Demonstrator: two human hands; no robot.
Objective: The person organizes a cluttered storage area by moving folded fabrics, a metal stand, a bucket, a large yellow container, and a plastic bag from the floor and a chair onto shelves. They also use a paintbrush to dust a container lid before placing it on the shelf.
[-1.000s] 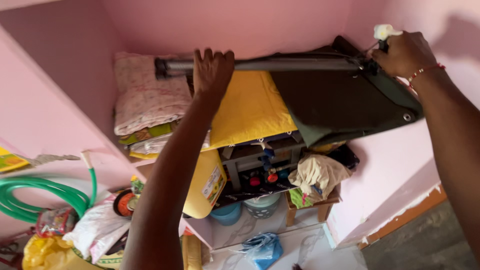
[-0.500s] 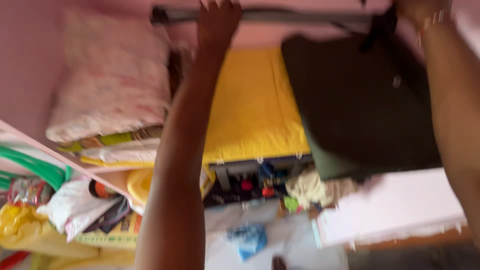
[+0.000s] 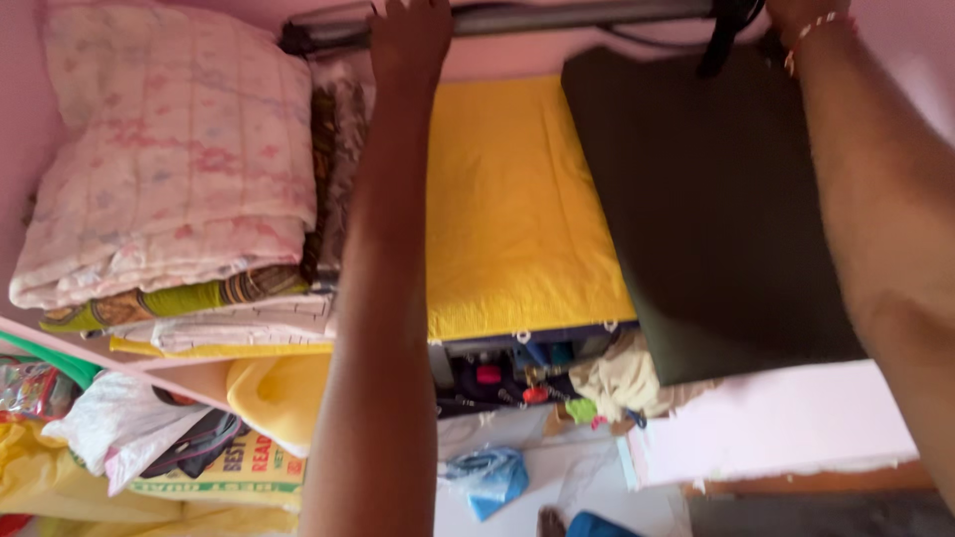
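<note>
View from the head camera, looking into a pink-walled shelf recess. At the upper left of the frame a folded quilt (image 3: 169,159), pale pink with a faint floral print, lies on top of a stack of folded cloths (image 3: 199,308); its broad, flat fold lets it sit stable on the thinner pieces beneath. Below the shelf edge, at the lower left, a white plastic bag (image 3: 109,423) and yellow sacks (image 3: 60,497) are crowded together beside a green hose (image 3: 45,356). Left of centre, the left hand (image 3: 410,35) reaches up with the arm fully extended; its fingers curl over a grey metal tube (image 3: 557,15) that runs along the top edge of the frame, a grip that steadies the long piece near its left end. Behind the arm, a yellow sheet (image 3: 517,209) covers a flat surface, and small coloured items show below its front edge. Right of centre, a dark flat bag (image 3: 716,219) hangs from a strap (image 3: 721,40) at the tube, so the tube bears its weight. At the upper right, the right hand (image 3: 796,10) is mostly cut off by the frame; only the wrist, wearing a red thread band (image 3: 818,30), shows near the tube's right end, and whether that hand grips anything cannot be told.
</note>
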